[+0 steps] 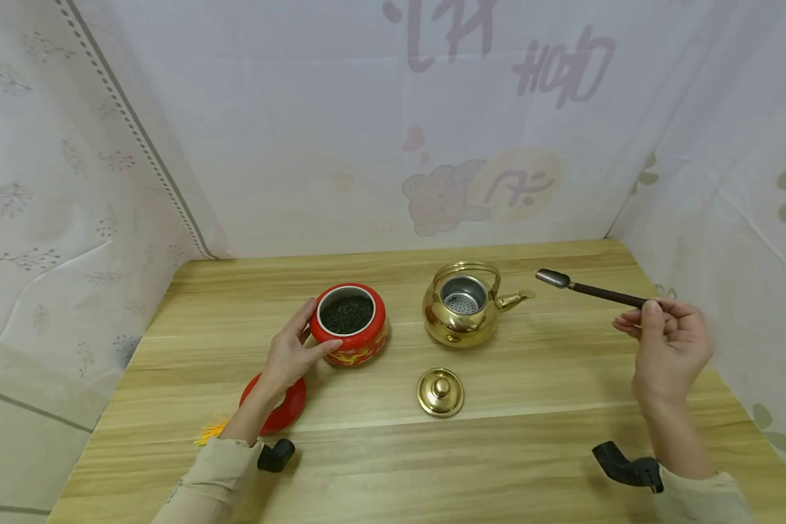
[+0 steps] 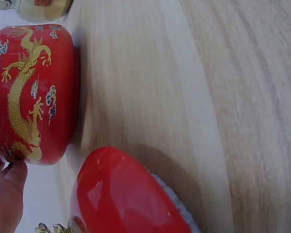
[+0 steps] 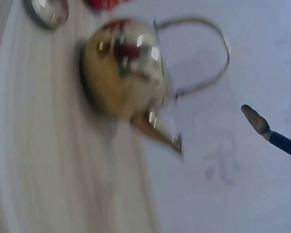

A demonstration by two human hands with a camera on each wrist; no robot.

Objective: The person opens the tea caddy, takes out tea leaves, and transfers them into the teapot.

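Observation:
My left hand (image 1: 290, 358) holds a red jar (image 1: 367, 345) by its left side, thumb at the front and fingers round the back. Dark loose tea leaves (image 1: 348, 316) lie inside the jar, and a golden dragon decorates its wall (image 2: 26, 92). At the right, my right hand (image 1: 672, 351) pinches the dark handle of a tea scoop (image 1: 601, 292), raised in the air with its metal bowl pointing left. Between the hands stands a brass teapot (image 1: 455, 329), uncovered, with a perforated strainer (image 1: 463, 297) in its mouth. The scoop is apart from the teapot's spout.
The teapot's brass lid (image 1: 440, 393) lies on the wooden table (image 1: 380, 466) in front of the teapot. Under my left forearm is the jar's red lid (image 1: 293, 407), partly hidden, with a yellow tassel (image 1: 209, 432). Patterned cloth (image 1: 301, 145) hangs behind and at both sides.

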